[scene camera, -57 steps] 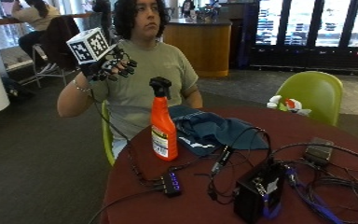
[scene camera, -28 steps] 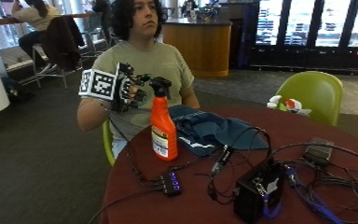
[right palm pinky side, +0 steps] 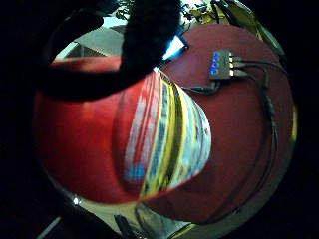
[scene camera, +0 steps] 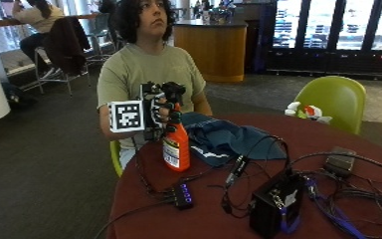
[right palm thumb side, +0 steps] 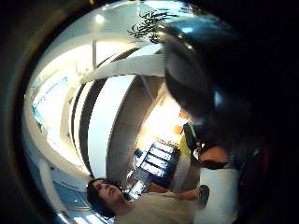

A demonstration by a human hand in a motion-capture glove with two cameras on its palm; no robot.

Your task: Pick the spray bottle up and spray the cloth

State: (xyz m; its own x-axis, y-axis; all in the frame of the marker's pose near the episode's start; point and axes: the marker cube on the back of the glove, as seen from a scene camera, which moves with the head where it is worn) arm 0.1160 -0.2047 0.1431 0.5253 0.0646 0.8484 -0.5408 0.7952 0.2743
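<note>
1. Nearest on the round red worktop (scene camera: 204,219), a black box (scene camera: 275,206) and cables sit clear of the job.
2. The orange spray bottle (scene camera: 176,149) stands upright at the edge; her gloved right hand (scene camera: 161,107) has fingers curled round its black head, ready to lift.
3. Just behind, the blue cloth (scene camera: 227,139) lies crumpled, an easy target.

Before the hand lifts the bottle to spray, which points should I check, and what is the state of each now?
1. Gloved right hand is wrapped round the neck of the spray bottle: ok.
2. Bottle upright on the table: ok.
3. Cloth lies on the table just beside the bottle: ok.
4. Nozzle points toward the cloth: cannot tell, the hand hides it.
5. Finger on the trigger: cannot tell.
6. Cables cross the cloth's edge: not ok.
</note>
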